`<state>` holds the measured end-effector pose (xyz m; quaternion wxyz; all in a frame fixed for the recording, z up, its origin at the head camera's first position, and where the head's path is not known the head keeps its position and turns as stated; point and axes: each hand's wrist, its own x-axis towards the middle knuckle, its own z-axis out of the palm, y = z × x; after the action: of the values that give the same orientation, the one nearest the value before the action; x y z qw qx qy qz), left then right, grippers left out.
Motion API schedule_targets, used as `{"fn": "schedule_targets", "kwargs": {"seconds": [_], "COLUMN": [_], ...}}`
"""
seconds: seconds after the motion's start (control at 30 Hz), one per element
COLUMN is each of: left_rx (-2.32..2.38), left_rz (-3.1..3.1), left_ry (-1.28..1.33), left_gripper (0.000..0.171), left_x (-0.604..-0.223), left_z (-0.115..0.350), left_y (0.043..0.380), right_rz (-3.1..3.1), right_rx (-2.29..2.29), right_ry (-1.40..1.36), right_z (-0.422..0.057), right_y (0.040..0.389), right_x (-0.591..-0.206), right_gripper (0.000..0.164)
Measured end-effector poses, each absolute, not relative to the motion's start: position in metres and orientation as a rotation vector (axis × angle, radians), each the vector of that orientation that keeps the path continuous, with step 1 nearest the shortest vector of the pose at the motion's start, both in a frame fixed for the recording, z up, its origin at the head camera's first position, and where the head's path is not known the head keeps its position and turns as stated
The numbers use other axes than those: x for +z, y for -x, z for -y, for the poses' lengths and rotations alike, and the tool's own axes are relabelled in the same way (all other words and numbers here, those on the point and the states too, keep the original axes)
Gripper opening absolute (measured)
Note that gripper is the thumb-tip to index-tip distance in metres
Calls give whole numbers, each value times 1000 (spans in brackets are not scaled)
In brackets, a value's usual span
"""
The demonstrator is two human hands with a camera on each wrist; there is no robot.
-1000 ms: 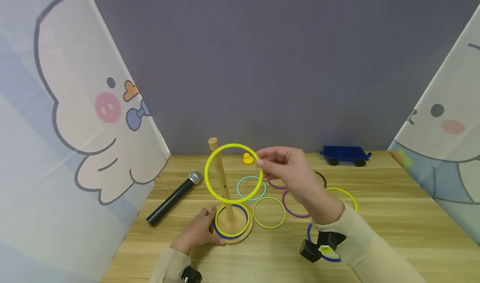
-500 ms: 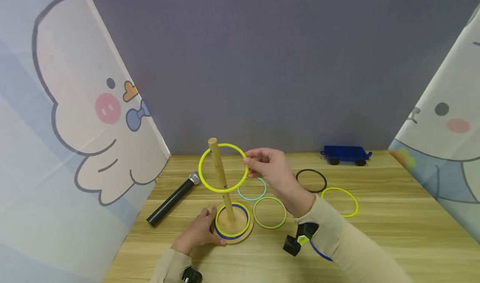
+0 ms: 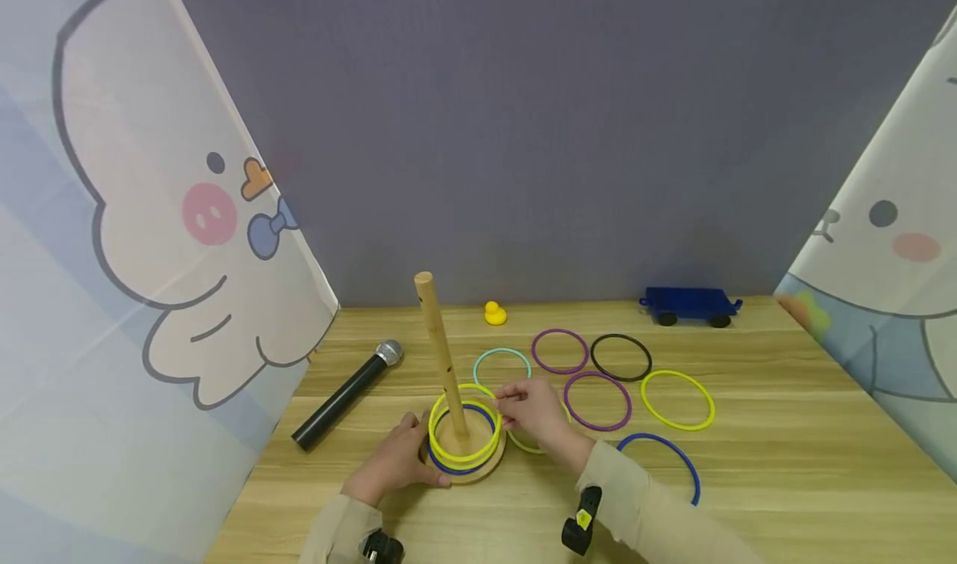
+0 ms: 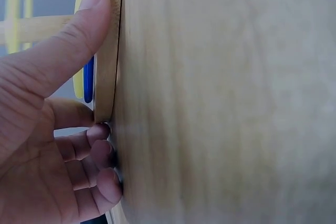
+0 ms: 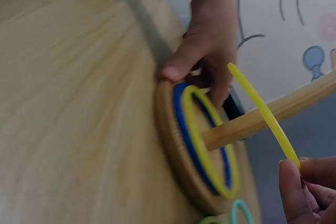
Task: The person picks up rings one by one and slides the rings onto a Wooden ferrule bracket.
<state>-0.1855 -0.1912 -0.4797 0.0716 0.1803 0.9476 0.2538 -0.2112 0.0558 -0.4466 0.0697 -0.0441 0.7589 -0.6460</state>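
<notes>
A wooden ring-toss stand has a round base (image 5: 168, 124) and an upright peg (image 3: 435, 323). One blue ring (image 5: 182, 124) and one yellow ring (image 5: 190, 129) lie on its base around the peg. My left hand (image 3: 396, 460) holds the base's left edge, thumb at the front and fingers round the side. With thumb and fingertips, my right hand (image 3: 540, 419) pinches another yellow ring (image 5: 262, 111) by its right side. The peg passes through this ring, which hangs tilted low above the two stacked ones. The right hand covers part of a yellow-green ring (image 3: 523, 445) on the table.
Purple rings (image 3: 566, 386), a black ring (image 3: 593, 354), a yellow ring (image 3: 710, 398), a blue ring (image 3: 684, 456) and a light teal ring (image 3: 476, 370) lie to the right. A microphone (image 3: 340, 406) lies left. A rubber duck (image 3: 495, 314) and blue toy wagon (image 3: 689, 302) stand behind.
My right hand has brought the yellow ring left, over the peg's top, and down to near the base. The left hand has stayed on the base.
</notes>
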Motion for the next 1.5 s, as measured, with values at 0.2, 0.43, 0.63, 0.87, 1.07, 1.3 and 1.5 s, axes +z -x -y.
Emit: {"fn": "schedule_targets", "kwargs": {"seconds": [0.2, 0.43, 0.63, 0.87, 1.07, 1.3, 1.5], "left_rx": [732, 727, 749, 742, 761, 755, 755], "left_rz": [-2852, -2851, -2834, -2842, -2819, -2809, -2813], "left_ry": [-531, -514, -487, -462, -437, -416, -433], "left_gripper": [120, 119, 118, 118, 118, 118, 119], "left_x": [-479, -476, -476, -476, -470, -468, -469], "left_z": [191, 189, 187, 189, 190, 190, 188], "left_y": [187, 186, 186, 185, 184, 182, 184], "right_rz": [-2357, -2475, -2506, -2522, -2590, -2819, -3010], "right_rx": [-1891, -1878, -1847, -1838, -1795, -1551, -1318], "right_ry": [142, 187, 165, 122, 109, 92, 26], "right_z": [-50, -45, -53, -81, -115, -168, -222], "right_y": [212, 213, 212, 202, 190, 174, 159], "right_x": [-471, -486, -489, -471, -458, -454, -462], "right_gripper": [9, 5, 4, 6, 4, 4, 5]}}
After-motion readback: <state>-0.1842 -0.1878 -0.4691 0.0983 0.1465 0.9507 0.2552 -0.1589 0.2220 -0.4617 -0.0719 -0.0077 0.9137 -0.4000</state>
